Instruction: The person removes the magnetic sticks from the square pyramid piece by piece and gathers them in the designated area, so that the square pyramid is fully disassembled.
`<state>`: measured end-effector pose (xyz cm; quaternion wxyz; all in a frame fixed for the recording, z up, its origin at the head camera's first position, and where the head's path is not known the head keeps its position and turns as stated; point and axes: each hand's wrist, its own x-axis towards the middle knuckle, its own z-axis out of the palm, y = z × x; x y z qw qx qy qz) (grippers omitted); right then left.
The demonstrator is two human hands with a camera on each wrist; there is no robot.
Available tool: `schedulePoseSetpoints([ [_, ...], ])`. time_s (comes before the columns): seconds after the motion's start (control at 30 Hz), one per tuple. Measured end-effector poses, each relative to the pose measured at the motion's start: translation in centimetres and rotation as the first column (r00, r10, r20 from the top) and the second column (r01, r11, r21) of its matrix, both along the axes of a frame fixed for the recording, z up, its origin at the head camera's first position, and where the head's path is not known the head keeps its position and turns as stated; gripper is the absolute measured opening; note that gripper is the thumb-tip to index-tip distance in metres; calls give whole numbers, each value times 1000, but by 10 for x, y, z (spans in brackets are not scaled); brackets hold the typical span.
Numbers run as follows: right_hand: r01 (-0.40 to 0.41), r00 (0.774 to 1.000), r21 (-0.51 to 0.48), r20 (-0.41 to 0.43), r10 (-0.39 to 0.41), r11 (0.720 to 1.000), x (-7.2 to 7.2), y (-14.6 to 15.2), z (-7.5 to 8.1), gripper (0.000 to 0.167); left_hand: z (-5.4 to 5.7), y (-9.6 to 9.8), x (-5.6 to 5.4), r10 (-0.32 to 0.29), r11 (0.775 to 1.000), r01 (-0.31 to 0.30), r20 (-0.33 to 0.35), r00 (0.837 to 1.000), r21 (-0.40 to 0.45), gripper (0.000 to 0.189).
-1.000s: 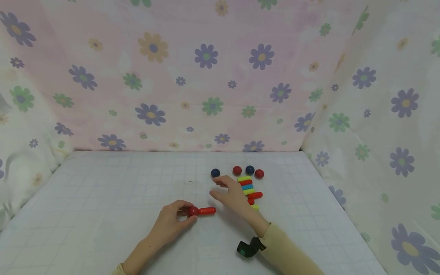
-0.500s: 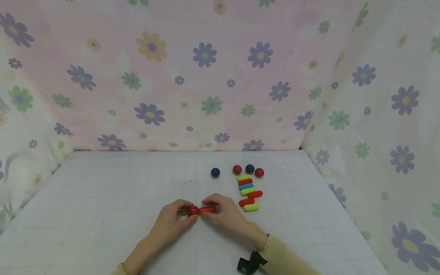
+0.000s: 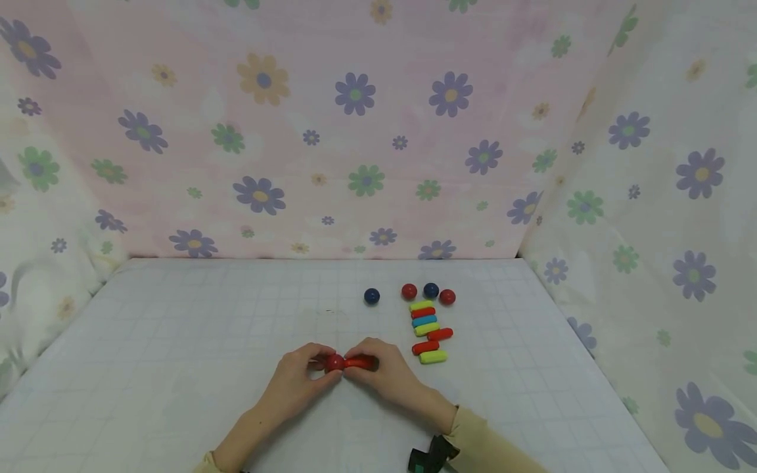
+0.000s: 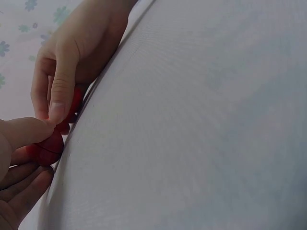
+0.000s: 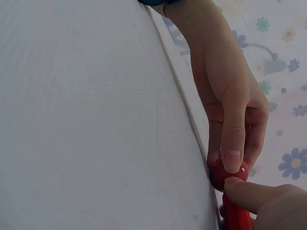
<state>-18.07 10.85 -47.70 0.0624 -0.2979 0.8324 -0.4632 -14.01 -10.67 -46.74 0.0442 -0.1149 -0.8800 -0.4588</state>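
Note:
A red ball (image 3: 334,362) and a red rod (image 3: 359,361) lie end to end on the white gridded table (image 3: 195,328). My left hand (image 3: 298,378) pinches the red ball (image 4: 47,148) between thumb and fingers. My right hand (image 3: 378,371) pinches the red rod (image 5: 236,215) right beside the red ball (image 5: 221,173). Both hands' fingertips meet over the joint, and in both wrist views part of the rod is hidden by fingers.
A column of short rods (image 3: 428,332) in yellow-green, red and blue lies to the right of my hands. Behind it sit two red balls (image 3: 409,291) and a dark blue ball (image 3: 431,290), with another dark blue ball (image 3: 371,296) apart to the left. Floral cloth walls (image 3: 355,131) enclose the table.
My right hand came back from the rod column and took hold of the red rod beside the ball. The left hand stayed on the red ball.

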Motion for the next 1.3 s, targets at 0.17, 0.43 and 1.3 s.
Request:
schedulePoseSetpoints([
  [0.17,0,1000,14,-29,1,1000,0,0,0,21,0,1,0,5,1000,-5,2,1000,-10,31],
  [0.43,-3,998,36,-68,5,999,1,-1,-2,19,1,2,0,13,1000,-12,26,1000,-28,31],
  [1.3,254,961,37,-121,-248,967,-4,6,-1,12,2,2,-1,66,997,-64,45,997,-47,29],
])
